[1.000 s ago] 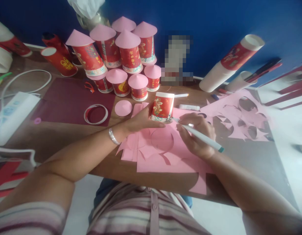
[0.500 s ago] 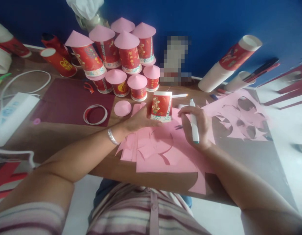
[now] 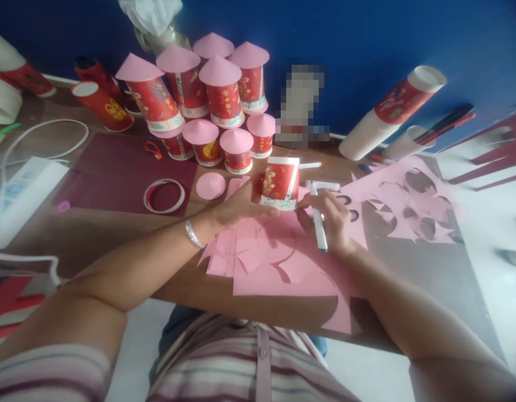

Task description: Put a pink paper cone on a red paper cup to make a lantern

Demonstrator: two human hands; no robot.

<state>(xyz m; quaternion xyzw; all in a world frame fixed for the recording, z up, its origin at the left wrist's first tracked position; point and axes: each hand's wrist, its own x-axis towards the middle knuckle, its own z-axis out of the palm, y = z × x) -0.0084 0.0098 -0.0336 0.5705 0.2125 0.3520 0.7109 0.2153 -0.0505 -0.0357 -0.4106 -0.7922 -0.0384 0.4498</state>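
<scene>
Right hand [image 3: 333, 220], gripping its marker [image 3: 319, 228], has neared the cup [image 3: 281, 181] the left hand [image 3: 241, 206] clasps; brushing fingers could smear wet ink [image 3: 285, 203].

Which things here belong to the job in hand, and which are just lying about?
Likely part of the job:
- red-and-white cup, in the left hand
- white marker, in the right hand
- pink-roofed cups
- pink paper

Apparently just lying about:
- white cable
- small pink ring
- white bag

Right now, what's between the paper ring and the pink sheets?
The edge of the dark red sheet, then a small pink cone, in the head view.
</scene>
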